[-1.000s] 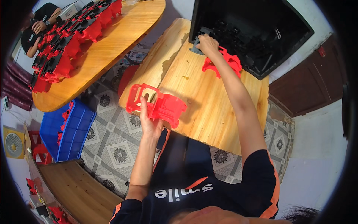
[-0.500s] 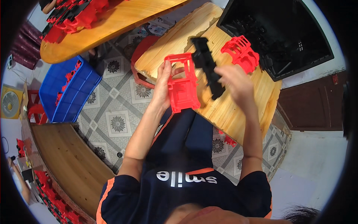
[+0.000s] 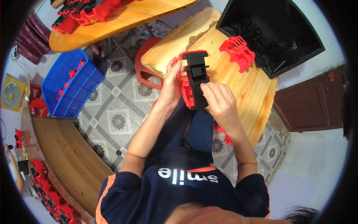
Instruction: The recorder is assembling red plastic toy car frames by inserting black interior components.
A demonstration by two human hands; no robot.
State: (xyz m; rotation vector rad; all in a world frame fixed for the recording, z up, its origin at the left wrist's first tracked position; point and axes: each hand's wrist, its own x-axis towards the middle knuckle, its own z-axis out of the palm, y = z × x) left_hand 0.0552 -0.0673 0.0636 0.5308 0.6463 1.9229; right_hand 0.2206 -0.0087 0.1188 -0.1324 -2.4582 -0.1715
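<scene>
My left hand (image 3: 172, 82) is closed on the left side of a red plastic shell (image 3: 187, 98), held upright over my lap at the table's near edge. Over the shell lies a long black plastic chassis (image 3: 197, 74), covering most of it, with red showing along the left side and the top. The fingers of my right hand (image 3: 220, 99) pinch the chassis at its lower right edge. Whether the two parts are locked together I cannot tell. A second red shell (image 3: 237, 54) rests on the wooden table (image 3: 257, 93), beyond my right hand.
A large black bin (image 3: 272, 33) with black parts stands at the far right of the table. To the left are a blue crate (image 3: 74, 87) holding red parts and a red stool (image 3: 147, 76). Red and black assemblies (image 3: 87, 13) cover part of another table (image 3: 123, 22).
The black chassis, held apart to the right of the red shell before, has moved left onto it. My right hand has come in toward my left.
</scene>
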